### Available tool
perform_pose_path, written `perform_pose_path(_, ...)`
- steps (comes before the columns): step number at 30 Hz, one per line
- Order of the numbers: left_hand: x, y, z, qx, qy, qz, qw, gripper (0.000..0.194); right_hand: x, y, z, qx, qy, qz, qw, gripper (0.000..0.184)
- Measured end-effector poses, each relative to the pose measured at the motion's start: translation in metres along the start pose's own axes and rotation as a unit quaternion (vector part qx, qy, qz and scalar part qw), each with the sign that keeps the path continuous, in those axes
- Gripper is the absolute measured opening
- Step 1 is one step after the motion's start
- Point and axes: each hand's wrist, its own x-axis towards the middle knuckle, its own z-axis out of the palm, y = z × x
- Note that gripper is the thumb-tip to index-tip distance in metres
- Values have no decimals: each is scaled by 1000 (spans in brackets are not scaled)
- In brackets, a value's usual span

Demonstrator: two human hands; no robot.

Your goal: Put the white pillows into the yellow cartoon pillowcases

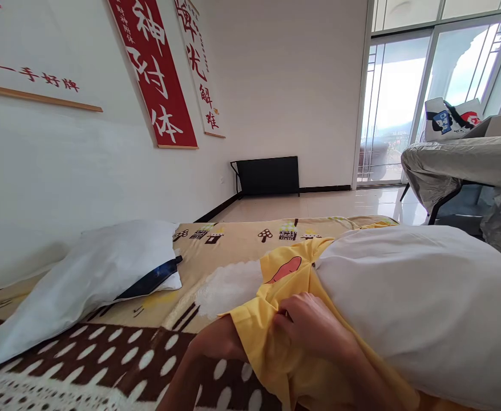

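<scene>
A yellow pillowcase (pixel 271 308) with a pink patch is bunched along the near left side of a plump white pillow (pixel 413 297). My right hand (pixel 312 319) has its fingers curled into the yellow cloth and pinches a fold of it. My left hand (pixel 219 341) reaches in under the pillowcase's loose edge from the left; the cloth covers its fingers, so their pose is hidden. How much of the pillow lies inside the case cannot be made out. Both rest on a patterned blanket (pixel 229 242) in tan and brown.
Another white pillow (pixel 117 262) with a dark blue patch lies at the left by the wall. A black panel (pixel 268 176) leans at the back wall. At the right stands a table (pixel 468 154) under plastic sheeting, with a chair (pixel 464 200) beside it.
</scene>
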Motion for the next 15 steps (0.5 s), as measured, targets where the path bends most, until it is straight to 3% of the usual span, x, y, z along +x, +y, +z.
perform_pose_path(4,-1,0,-2,70,-107,-13,992,30,6,-4,9,14,-15,-32,999,18)
perform_pose_path(11,1,2,-3,46,-131,0,990,31,8,1,7,134,-48,-67,988,11)
perform_pose_path(15,0,0,-2,-7,-105,-6,994,28,7,1,3,180,-43,-80,980,12)
